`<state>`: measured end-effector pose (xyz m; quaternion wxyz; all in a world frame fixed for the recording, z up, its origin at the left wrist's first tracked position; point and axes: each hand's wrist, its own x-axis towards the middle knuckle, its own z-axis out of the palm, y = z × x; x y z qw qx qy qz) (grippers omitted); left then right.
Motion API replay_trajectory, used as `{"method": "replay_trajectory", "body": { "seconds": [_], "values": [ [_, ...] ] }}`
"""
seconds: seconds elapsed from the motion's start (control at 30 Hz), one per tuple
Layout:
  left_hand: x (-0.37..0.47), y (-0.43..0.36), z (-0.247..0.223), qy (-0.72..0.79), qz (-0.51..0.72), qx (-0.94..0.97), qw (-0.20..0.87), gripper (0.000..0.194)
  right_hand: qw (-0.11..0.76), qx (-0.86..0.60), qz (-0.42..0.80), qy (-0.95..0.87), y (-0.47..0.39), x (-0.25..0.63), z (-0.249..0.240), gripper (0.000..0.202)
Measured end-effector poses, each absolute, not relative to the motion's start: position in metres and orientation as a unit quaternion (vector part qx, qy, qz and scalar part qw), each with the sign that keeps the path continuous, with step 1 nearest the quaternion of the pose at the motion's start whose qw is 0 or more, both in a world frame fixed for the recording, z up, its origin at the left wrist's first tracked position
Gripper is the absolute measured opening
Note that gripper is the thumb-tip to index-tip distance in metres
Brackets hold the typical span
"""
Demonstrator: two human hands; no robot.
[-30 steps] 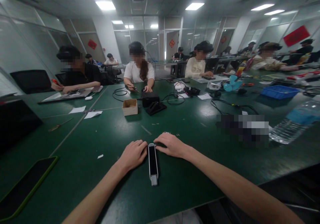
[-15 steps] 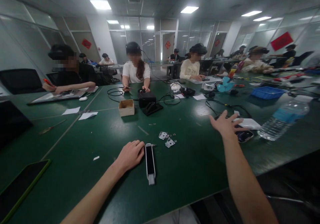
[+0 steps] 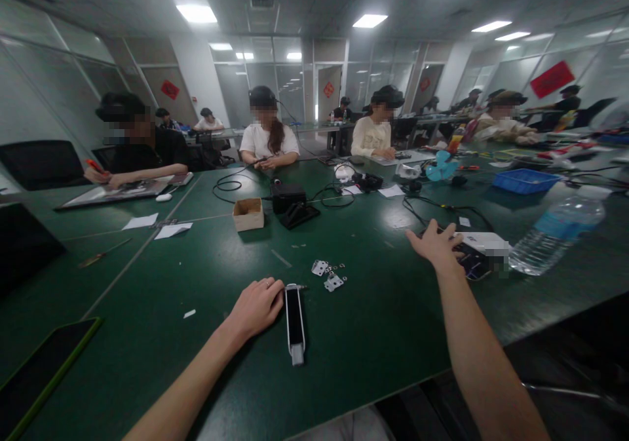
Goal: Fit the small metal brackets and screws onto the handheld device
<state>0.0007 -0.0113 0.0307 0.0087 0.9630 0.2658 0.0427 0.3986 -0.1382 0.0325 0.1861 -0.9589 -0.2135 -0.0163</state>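
On the green table, my left hand (image 3: 258, 306) rests palm down with its fingers curled. Its fingertips are hidden, and its finger side meets the upper left corner of a narrow black piece with a white-metal frame (image 3: 295, 326); what the fingers hold, if anything, does not show. Just beyond lie two small metal plates (image 3: 333, 282) with several tiny rings or nuts (image 3: 343, 266). Off to the right, my right hand (image 3: 435, 244) is spread open over the left end of a dark phone-like device (image 3: 472, 262), next to a white box (image 3: 486, 241). Whether it touches the device is unclear.
A clear water bottle (image 3: 557, 234) leans at right, near a blue tray (image 3: 525, 180). Ahead stand a small cardboard box (image 3: 248, 215) and a black box (image 3: 288, 196) with cables. A green-edged phone (image 3: 46, 369) lies at lower left. People sit across the table.
My right hand has shifted slightly left, and more of the white box and dark device shows. My left hand stays put. The person opposite has drawn their hands back from the black box.
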Motion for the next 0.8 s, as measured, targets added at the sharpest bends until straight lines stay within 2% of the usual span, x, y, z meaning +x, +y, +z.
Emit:
{"method": "replay_trajectory", "body": {
  "seconds": [0.1, 0.27, 0.43, 0.8],
  "values": [
    [0.001, -0.011, 0.030, 0.264, 0.044, 0.964, 0.009, 0.023, 0.205, -0.943, -0.016, -0.263, -0.127, 0.382, 0.034, 0.077],
    [0.000, -0.010, 0.028, 0.262, 0.044, 0.964, -0.001, 0.022, 0.162, -0.931, 0.007, -0.328, -0.113, 0.358, 0.033, 0.074],
    [0.000, -0.008, 0.025, 0.261, 0.050, 0.964, 0.000, 0.022, 0.120, -0.936, 0.040, -0.329, -0.111, 0.356, 0.031, 0.075],
    [0.000, -0.011, 0.028, 0.265, 0.041, 0.963, 0.006, 0.021, 0.093, -0.937, 0.060, -0.331, -0.110, 0.365, 0.021, 0.077]
  ]
}}
